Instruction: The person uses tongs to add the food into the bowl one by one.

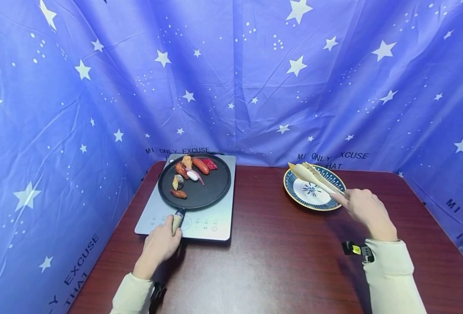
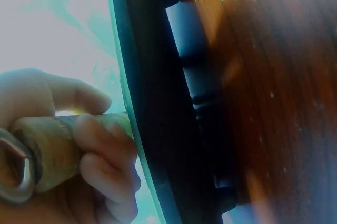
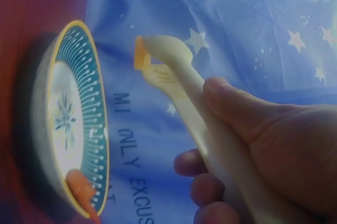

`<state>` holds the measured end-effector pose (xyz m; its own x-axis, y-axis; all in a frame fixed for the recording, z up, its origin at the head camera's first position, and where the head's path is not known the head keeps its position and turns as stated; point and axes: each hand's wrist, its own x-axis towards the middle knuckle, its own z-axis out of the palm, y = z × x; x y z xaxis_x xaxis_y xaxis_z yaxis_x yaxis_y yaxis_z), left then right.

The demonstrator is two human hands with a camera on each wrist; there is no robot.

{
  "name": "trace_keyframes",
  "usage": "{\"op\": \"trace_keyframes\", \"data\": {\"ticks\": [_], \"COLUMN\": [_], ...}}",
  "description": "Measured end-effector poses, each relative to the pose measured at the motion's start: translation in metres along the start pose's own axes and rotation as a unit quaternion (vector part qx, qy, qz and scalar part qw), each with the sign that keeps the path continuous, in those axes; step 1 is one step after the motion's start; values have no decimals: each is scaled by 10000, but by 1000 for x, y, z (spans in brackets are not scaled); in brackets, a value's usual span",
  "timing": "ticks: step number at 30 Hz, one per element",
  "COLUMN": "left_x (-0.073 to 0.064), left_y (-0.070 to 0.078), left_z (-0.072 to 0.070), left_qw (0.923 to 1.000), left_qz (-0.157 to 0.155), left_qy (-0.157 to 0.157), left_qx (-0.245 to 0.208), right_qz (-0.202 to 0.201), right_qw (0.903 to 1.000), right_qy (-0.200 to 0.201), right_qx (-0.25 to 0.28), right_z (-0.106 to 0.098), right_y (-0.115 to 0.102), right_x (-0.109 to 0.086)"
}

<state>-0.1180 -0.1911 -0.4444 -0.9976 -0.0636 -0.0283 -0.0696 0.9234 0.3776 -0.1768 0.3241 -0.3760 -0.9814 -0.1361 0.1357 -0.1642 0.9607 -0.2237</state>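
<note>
My left hand (image 1: 161, 244) grips the wooden handle (image 2: 58, 142) of a flat black frying pan (image 1: 212, 192), which sits on a silver induction cooktop (image 1: 223, 218). In the pan lie a sausage (image 1: 201, 166), a dark red piece (image 1: 209, 164), a golden fried piece (image 1: 187, 162), a brown piece (image 1: 178, 193) and several other bits of food. My right hand (image 1: 369, 211) holds cream-coloured tongs (image 3: 205, 124) above a blue-patterned plate (image 1: 311, 203). A small orange-yellow piece of food (image 3: 139, 53) is pinched between the tongs' tips. An orange-red piece of food (image 3: 81, 188) lies inside the plate's rim.
Everything stands on a dark red wooden table (image 1: 270, 244). A blue curtain (image 1: 235, 87) with white stars hangs right behind the table and along both sides. Bare tabletop separates the cooktop from the plate. A metal ring (image 2: 23, 169) is at the pan handle's end.
</note>
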Motion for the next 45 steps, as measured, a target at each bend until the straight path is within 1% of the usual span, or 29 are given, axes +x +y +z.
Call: {"op": "trace_keyframes", "data": {"ticks": [9, 13, 22, 24, 30, 37, 45], "left_x": [-1, -1, -1, -1, -2, -1, -1], "left_y": [0, 0, 1, 0, -1, -1, -1], "left_z": [0, 0, -1, -1, -1, 1, 0], "left_qw": [10000, 10000, 9999, 9999, 9999, 10000, 10000], "left_qz": [24, 34, 53, 57, 77, 58, 36], "left_qy": [20, 26, -7, 0, 40, 34, 2], "left_qx": [-64, -60, -108, -94, -61, -66, -83], "right_qz": [-229, -273, -560, -685, -929, -1230, -1415], "right_qw": [9994, 9993, 9980, 9970, 9953, 9918, 9898], "right_qy": [-93, -122, -41, 13, 91, 239, 140], "right_qx": [-225, -205, -293, -362, -263, -246, -122], "right_z": [-11, -15, -16, -15, -10, 3, 20], "right_y": [-27, -42, -76, -84, -110, -135, -165], "right_x": [13, 19, 32, 35, 39, 42, 42]}}
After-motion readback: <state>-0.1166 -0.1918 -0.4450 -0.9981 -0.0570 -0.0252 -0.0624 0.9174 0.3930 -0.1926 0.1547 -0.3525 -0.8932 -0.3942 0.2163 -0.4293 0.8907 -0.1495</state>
